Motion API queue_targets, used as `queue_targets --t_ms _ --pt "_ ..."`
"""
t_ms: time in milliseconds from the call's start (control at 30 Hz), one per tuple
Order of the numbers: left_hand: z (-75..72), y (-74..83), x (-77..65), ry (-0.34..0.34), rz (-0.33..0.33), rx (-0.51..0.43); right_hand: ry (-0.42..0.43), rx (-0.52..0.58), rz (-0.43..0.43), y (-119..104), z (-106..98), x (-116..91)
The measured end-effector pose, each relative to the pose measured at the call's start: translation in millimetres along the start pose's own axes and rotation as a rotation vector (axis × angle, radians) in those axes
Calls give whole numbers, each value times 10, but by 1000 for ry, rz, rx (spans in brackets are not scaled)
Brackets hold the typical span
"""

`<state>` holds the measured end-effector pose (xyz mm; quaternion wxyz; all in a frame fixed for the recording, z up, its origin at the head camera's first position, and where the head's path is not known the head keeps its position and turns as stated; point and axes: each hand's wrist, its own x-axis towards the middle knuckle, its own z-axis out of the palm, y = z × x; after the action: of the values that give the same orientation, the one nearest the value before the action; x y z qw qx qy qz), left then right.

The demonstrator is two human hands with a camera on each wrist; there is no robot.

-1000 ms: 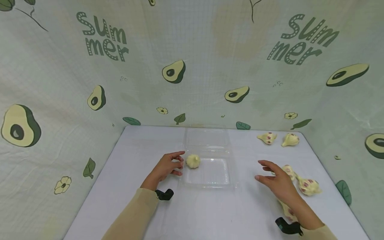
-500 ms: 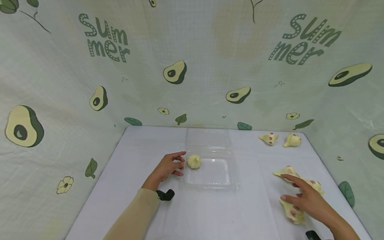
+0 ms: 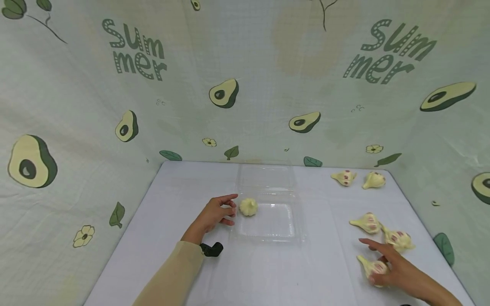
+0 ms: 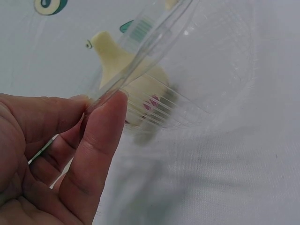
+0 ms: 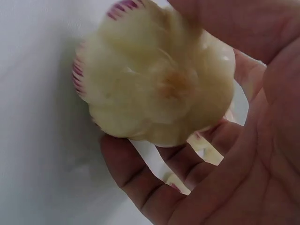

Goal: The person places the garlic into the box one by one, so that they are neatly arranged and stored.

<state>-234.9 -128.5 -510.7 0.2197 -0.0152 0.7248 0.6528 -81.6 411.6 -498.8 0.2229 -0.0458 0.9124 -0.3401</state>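
Note:
My left hand [image 3: 214, 214] pinches the left rim of a clear plastic clamshell container [image 3: 273, 231], its thumb and fingertip on the edge in the left wrist view. Inside the container, against its left side, rests one garlic bulb [image 3: 249, 207] with its stem up. At the front right, my right hand [image 3: 403, 272] holds another garlic bulb [image 3: 372, 267], which lies on its side with the stem pointing left. Thumb and fingers curl round this bulb [image 5: 150, 84] in the right wrist view, where its root end faces the camera and purple streaks mark its edge.
Just beyond the right hand lie two more garlic bulbs, a nearer one [image 3: 400, 240] and one to its left [image 3: 368, 222]. Another pair, a left bulb [image 3: 345, 177] and a right bulb [image 3: 374, 180], lies at the back right. The container's lid [image 3: 266, 176] lies folded back towards the printed cloth wall.
My right hand has moved right and towards me, over to the front garlic bulb, and its fingers have come round it. The left hand has stayed at the container's rim.

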Motion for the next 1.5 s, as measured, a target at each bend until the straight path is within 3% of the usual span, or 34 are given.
queue_targets --t_ms 300,633,833,1067,1233,1500 --pt "-17 -14 5 4 -9 15 135 -89 -99 -51 105 72" --pt "-18 -16 0 4 0 8 116 -36 76 -140 71 265" --pt "-13 -11 -4 9 -7 15 243 -56 84 -192 162 343" --pt "-6 -3 -8 12 -9 12 377 20 7 -239 308 418" --pt "-3 -7 -3 8 -3 7 442 14 -12 -248 343 502" --pt "1 -5 -5 10 4 16 418 -11 -13 -268 358 589"
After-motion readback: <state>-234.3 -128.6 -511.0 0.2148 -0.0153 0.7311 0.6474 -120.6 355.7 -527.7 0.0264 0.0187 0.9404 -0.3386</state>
